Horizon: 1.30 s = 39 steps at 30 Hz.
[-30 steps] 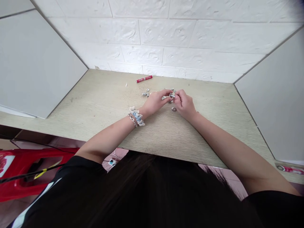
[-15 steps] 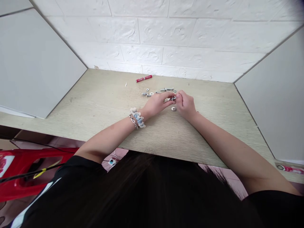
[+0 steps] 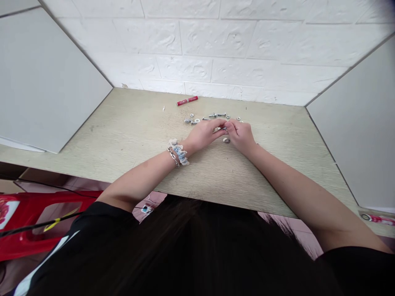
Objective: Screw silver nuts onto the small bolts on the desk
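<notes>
A small metal bolt lies between my two hands, just above the table; most of it is covered by fingers. My left hand pinches it with thumb and fingertips. My right hand is closed at the bolt's other end, thumb and forefinger pressed together on it; whether a nut sits under them is hidden. Just below the fingers a washer rests on the wood. Behind the hands lie several bolts, a nut, another nut, a third nut and a pale washer.
A red tube lies on the wooden tabletop near the white brick wall. Grey panels bound the left and right sides. A red plastic stool stands at lower left. A red-and-white cylinder lies far right.
My right fingers have shifted slightly left and closed further over the bolt, so less of it shows. A nut behind the right hand has come into view. My left hand stays nearly still.
</notes>
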Each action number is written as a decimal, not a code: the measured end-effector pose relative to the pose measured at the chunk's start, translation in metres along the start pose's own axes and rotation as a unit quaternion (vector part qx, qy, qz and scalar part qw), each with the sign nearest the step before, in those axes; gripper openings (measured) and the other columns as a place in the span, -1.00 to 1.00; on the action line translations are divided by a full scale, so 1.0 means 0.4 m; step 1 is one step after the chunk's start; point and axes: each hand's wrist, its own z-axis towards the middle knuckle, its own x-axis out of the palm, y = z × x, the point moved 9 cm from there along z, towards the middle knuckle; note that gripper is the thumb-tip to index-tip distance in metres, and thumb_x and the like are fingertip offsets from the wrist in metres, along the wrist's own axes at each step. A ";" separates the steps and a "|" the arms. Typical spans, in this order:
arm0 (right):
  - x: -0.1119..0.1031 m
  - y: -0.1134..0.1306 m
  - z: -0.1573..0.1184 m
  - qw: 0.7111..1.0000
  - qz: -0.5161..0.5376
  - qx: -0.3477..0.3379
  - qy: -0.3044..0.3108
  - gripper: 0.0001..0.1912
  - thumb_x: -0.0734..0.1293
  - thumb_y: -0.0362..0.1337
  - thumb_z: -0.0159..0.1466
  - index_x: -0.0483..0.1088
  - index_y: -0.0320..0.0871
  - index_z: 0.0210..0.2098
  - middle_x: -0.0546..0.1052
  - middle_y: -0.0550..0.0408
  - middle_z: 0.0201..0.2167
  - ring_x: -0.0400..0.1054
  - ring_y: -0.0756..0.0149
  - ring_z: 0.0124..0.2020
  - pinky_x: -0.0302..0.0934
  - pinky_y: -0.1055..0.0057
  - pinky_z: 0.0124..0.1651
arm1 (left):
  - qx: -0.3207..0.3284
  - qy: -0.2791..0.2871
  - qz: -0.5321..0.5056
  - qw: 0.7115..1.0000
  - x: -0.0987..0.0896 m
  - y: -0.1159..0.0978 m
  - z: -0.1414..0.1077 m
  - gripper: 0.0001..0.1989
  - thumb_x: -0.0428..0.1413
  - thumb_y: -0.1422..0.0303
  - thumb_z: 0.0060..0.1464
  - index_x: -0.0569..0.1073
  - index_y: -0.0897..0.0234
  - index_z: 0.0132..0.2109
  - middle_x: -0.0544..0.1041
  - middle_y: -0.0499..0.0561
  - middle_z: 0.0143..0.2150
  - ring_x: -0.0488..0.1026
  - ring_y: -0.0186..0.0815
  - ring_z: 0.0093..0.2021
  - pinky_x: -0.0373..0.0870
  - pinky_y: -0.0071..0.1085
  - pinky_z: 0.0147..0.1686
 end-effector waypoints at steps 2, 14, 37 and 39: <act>0.001 0.001 0.000 1.000 0.005 -0.004 0.000 -0.12 -0.10 0.46 0.25 0.48 -0.12 -0.36 0.51 0.02 -0.52 0.42 0.22 -0.44 0.20 0.31 -0.35 | -0.004 0.002 -0.003 1.000 0.001 0.003 0.000 -0.74 0.11 0.29 0.29 0.53 0.24 0.06 0.65 0.03 -0.09 0.55 -0.32 -0.13 0.40 -0.41 -0.08; 0.003 -0.004 0.002 0.999 0.023 -0.018 -0.014 -0.19 -0.07 0.45 0.26 0.32 -0.11 -0.52 0.34 0.13 -0.65 0.24 0.36 -0.58 0.06 0.36 -0.45 | -0.065 -0.009 -0.057 0.996 -0.009 0.025 0.004 -0.82 0.23 0.28 0.18 0.53 0.25 -0.11 0.63 -0.03 -0.21 0.52 -0.35 -0.23 0.36 -0.43 -0.18; 0.015 -0.014 -0.008 0.997 0.059 0.032 0.025 -0.19 -0.06 0.45 0.27 0.33 -0.13 -0.47 0.37 0.14 -0.63 0.33 0.39 -0.64 0.09 0.40 -0.54 | -0.044 -0.012 -0.057 0.997 -0.005 0.017 0.005 -0.86 0.24 0.33 0.16 0.46 0.28 -0.30 0.58 -0.06 -0.29 0.46 -0.38 -0.28 0.29 -0.43 -0.26; 0.013 -0.013 -0.008 0.998 0.057 0.030 0.022 -0.19 -0.07 0.44 0.27 0.35 -0.14 -0.47 0.39 0.14 -0.63 0.34 0.38 -0.65 0.10 0.40 -0.54 | -0.041 -0.011 -0.054 0.998 -0.005 0.016 0.005 -0.87 0.24 0.33 0.17 0.47 0.28 -0.29 0.59 -0.06 -0.28 0.46 -0.38 -0.27 0.30 -0.42 -0.24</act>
